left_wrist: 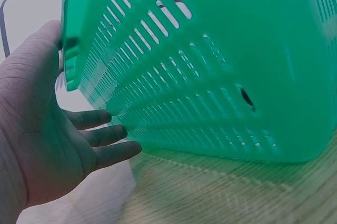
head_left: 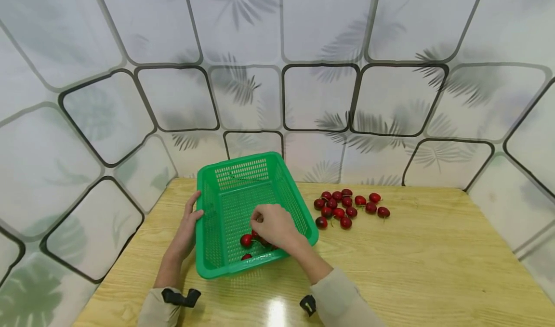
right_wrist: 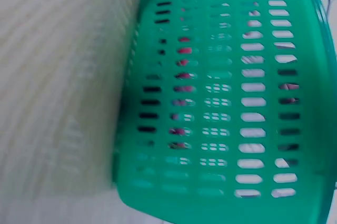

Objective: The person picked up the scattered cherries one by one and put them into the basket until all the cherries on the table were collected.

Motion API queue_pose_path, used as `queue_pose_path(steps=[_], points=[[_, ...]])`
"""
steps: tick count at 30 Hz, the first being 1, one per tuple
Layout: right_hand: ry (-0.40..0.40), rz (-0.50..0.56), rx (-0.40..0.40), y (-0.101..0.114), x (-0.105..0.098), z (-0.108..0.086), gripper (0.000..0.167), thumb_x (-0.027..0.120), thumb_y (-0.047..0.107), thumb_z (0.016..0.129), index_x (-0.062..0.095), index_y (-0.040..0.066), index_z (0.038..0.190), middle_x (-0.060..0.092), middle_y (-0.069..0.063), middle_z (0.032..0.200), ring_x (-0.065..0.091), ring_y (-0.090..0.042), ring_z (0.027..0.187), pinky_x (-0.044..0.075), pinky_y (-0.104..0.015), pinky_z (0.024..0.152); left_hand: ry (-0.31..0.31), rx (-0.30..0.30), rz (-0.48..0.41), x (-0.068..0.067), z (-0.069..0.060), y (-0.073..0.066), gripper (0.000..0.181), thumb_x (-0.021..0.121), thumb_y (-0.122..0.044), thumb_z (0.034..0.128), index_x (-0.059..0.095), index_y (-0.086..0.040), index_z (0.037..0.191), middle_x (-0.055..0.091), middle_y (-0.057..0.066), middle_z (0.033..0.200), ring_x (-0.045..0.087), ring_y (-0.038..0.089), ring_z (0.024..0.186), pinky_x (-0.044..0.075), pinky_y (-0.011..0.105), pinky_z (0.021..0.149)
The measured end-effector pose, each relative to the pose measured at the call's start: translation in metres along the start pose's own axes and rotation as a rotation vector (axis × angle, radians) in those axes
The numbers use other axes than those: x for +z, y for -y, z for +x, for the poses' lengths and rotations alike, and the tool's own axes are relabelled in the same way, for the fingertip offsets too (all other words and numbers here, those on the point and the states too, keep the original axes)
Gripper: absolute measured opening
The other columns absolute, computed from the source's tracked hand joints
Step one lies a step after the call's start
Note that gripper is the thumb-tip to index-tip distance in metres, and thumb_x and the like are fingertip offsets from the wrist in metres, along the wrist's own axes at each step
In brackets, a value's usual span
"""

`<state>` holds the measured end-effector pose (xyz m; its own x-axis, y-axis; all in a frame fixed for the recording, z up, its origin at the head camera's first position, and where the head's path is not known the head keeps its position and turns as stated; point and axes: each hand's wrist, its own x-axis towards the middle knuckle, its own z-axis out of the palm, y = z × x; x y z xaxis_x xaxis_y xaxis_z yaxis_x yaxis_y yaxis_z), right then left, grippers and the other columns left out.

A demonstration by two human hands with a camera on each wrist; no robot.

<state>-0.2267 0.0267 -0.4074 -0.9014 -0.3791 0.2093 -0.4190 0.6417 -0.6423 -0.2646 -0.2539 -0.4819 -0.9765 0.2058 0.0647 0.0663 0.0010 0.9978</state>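
Observation:
A green slotted basket [head_left: 256,161] stands on the table, with several red cherries [head_left: 246,241] at its near end. My left hand [head_left: 187,228] rests at its left side; in the left wrist view, three fingers of the left hand [left_wrist: 68,124] lie extended along the basket wall [left_wrist: 263,66], the raised digit touching the rim. Over the cherries inside the basket, my right hand [head_left: 275,225] has curled fingers, and whether they hold a cherry is hidden. The right wrist view shows the outer wall of the basket [right_wrist: 231,182], red patches behind its slots, and not the hand.
Several loose cherries [head_left: 338,213] lie in a group on the wooden table [head_left: 416,259], right of the basket. Behind the table hangs a patterned cloth [head_left: 321,96], which also rises along both sides.

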Motion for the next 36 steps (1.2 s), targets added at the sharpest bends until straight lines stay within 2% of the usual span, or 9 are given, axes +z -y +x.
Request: queue_pose_path(steps=[9,13,17,21,27,31,36], points=[[-0.160,0.055,-0.008,-0.003,-0.029,0.002,0.008,0.065,0.014,0.093,0.073,0.011,0.091,0.065,0.005,0.072,0.052,-0.006,0.056,0.043,-0.023,0.050,0.002,0.000,0.003,0.002,-0.002,-0.004,0.059,0.030,-0.029,0.1093,-0.001,-0.025,0.159,0.020,0.025,0.149,0.061,0.009,0.096,0.054,0.024,0.078],[-0.241,0.056,0.033,-0.013,-0.044,0.004,0.009,0.065,0.015,0.093,0.073,0.011,0.091,0.066,0.003,0.074,0.053,-0.008,0.059,0.045,-0.026,0.054,-0.002,0.000,0.011,0.002,-0.002,-0.005,0.059,0.030,-0.029,0.1093,-0.002,-0.024,0.159,0.018,0.024,0.150,0.061,0.008,0.097,0.053,0.024,0.079],[-0.310,0.009,0.128,-0.030,-0.066,0.001,0.013,0.064,0.021,0.093,0.073,0.013,0.094,0.069,0.002,0.079,0.058,-0.013,0.066,0.047,-0.031,0.060,-0.013,0.002,0.005,0.002,-0.002,-0.005,0.059,0.030,-0.028,0.1092,-0.001,-0.024,0.159,0.018,0.024,0.150,0.061,0.008,0.097,0.053,0.024,0.078],[-0.329,-0.058,0.217,-0.061,-0.093,-0.010,0.015,0.061,0.022,0.093,0.073,0.012,0.096,0.071,-0.001,0.084,0.063,-0.018,0.073,0.050,-0.035,0.063,-0.009,-0.003,0.001,0.003,-0.002,-0.005,0.059,0.030,-0.028,0.1092,-0.002,-0.024,0.159,0.019,0.025,0.150,0.061,0.009,0.098,0.054,0.025,0.079],[-0.306,-0.177,0.318,-0.125,-0.127,-0.034,0.019,0.058,0.018,0.092,0.071,0.006,0.098,0.071,-0.011,0.091,0.064,-0.024,0.073,0.049,-0.036,0.057,-0.008,-0.001,0.009,0.004,-0.001,-0.006,0.059,0.030,-0.029,0.1092,-0.001,-0.025,0.159,0.019,0.025,0.150,0.061,0.010,0.099,0.054,0.025,0.079],[-0.228,-0.246,0.370,-0.173,-0.141,-0.051,0.018,0.056,0.013,0.091,0.068,0.001,0.095,0.068,-0.014,0.085,0.058,-0.022,0.063,0.044,-0.033,0.049,-0.011,-0.009,0.020,0.004,-0.002,-0.006,0.059,0.030,-0.028,0.1090,-0.001,-0.025,0.159,0.015,0.021,0.153,0.059,0.009,0.099,0.052,0.024,0.080],[-0.115,-0.312,0.500,-0.219,-0.151,-0.069,0.012,0.056,0.013,0.089,0.061,0.002,0.087,0.062,-0.010,0.077,0.052,-0.020,0.061,0.040,-0.031,0.051,-0.017,-0.017,0.030,0.004,-0.002,-0.005,0.059,0.029,-0.028,0.1090,-0.002,-0.024,0.159,0.012,0.019,0.155,0.058,0.009,0.101,0.052,0.024,0.080]])
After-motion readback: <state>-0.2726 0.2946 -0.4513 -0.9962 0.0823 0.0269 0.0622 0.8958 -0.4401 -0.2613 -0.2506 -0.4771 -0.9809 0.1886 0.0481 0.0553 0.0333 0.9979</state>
